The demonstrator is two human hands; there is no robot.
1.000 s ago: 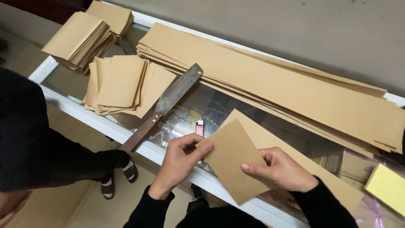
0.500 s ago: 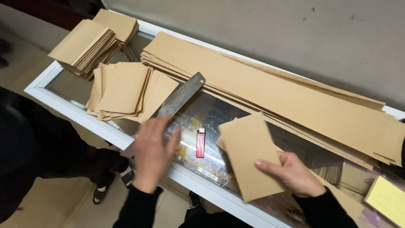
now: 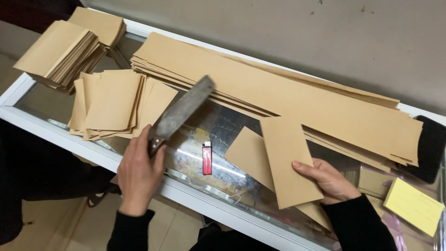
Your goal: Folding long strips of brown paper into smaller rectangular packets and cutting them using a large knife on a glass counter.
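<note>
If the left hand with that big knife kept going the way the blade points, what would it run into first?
Probably the stack of long brown paper strips: the left hand holds the knife with its tip aimed up and right at them. The blade's height above the strips is unclear.

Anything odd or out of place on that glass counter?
A small red lighter lies on the glass counter top amid brown paper work. The stack of cut brown sheets is fanned askew. The left hand grips a broad, worn metal blade.

- left hand [image 3: 138, 174]: bare, no ring seen; black long sleeve ended at the wrist.
- right hand [image 3: 325, 179]: bare; matching black sleeve worn.
</note>
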